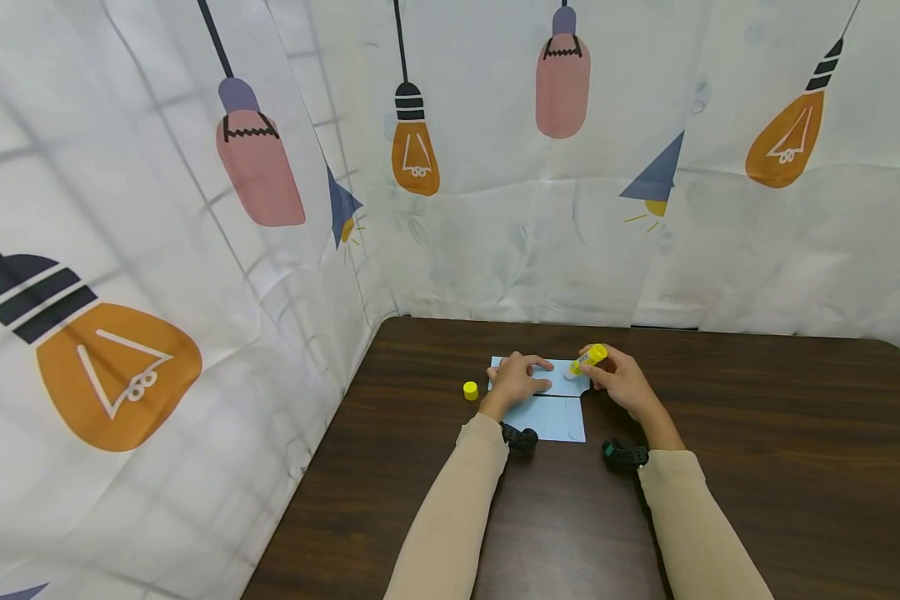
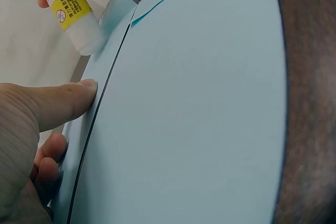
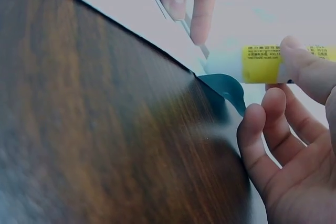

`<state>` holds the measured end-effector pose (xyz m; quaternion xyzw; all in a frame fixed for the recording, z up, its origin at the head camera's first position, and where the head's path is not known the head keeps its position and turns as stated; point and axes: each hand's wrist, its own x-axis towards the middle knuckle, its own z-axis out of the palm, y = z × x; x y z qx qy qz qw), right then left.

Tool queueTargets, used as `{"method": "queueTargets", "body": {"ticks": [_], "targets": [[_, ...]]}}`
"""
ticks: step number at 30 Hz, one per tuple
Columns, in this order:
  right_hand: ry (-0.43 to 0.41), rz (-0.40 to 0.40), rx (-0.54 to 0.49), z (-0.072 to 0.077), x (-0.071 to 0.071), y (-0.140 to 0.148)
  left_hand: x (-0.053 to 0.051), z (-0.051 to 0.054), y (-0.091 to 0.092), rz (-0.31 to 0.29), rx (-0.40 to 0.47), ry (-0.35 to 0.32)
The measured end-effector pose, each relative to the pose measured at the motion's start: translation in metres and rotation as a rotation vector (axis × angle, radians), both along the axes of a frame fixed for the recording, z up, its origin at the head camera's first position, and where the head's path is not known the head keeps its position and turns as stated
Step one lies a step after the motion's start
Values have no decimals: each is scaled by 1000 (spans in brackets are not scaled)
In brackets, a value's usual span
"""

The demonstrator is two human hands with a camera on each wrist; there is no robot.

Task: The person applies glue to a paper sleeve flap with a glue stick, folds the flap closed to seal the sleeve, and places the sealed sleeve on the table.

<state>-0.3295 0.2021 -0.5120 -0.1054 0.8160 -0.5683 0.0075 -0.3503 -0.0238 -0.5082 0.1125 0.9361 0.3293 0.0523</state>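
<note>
A light blue sheet of paper (image 1: 546, 419) lies on the table, a dark line crossing it between a near and a far part. My right hand (image 1: 630, 387) pinches a yellow glue stick (image 1: 588, 359) between thumb and fingers. The white end of the glue stick (image 2: 86, 35) is tilted down at the paper's far part, near its right side. My left hand (image 1: 516, 382) presses on the far part, thumb and forefinger spread apart. In the left wrist view the left thumb (image 2: 68, 100) lies beside the dark line. A small corner of paper (image 3: 226, 87) curls up by the right fingers.
A yellow cap (image 1: 470, 391) stands on the dark wooden table (image 1: 757, 467), left of the paper. Each wrist wears a black strap with a camera (image 1: 521, 438). White curtains (image 1: 487, 242) printed with lamps hang behind the table and along its left.
</note>
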Motion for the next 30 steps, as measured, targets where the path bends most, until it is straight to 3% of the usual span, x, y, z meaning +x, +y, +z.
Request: {"method": "queueTargets", "body": {"ticks": [5,30], "targets": [[4,-14,0,-6,-3,1,1,1,-2,-10,4,-4],[-30,-87,-43,-7,-5,-5,0,-2,1,9,3,9]]}}
